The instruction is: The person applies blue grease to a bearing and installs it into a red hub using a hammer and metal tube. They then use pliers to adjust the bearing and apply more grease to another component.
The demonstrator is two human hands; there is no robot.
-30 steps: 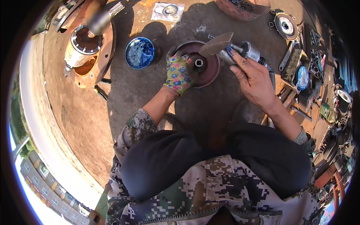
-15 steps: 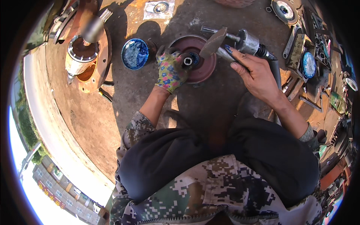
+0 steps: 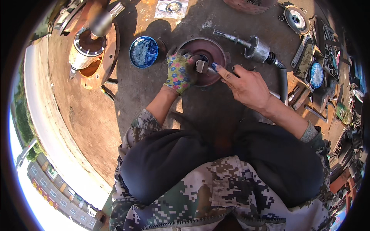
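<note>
My left hand, in a floral glove with dark fingertips, is closed around a short metal socket at the middle of a reddish-brown round flange. The socket is mostly hidden under the hammer's head. Bare, my right hand grips a hammer by its handle, with the index finger stretched along it. The hammer's head is right over the socket; whether they touch I cannot tell. Beyond my right hand lies a metal shaft with a thick cylinder. An open tin of blue-white grease stands left of the flange.
On the left, a metal housing stands by a rusty flanged part. A bearing in clear plastic lies at the far side. To the right are a disc, a blue-smeared lid, and a tray of sockets and wrenches.
The hammer has swung down and left, from raised beside the flange to over the socket. My right hand came lower with it. My left hand keeps its place on the flange.
</note>
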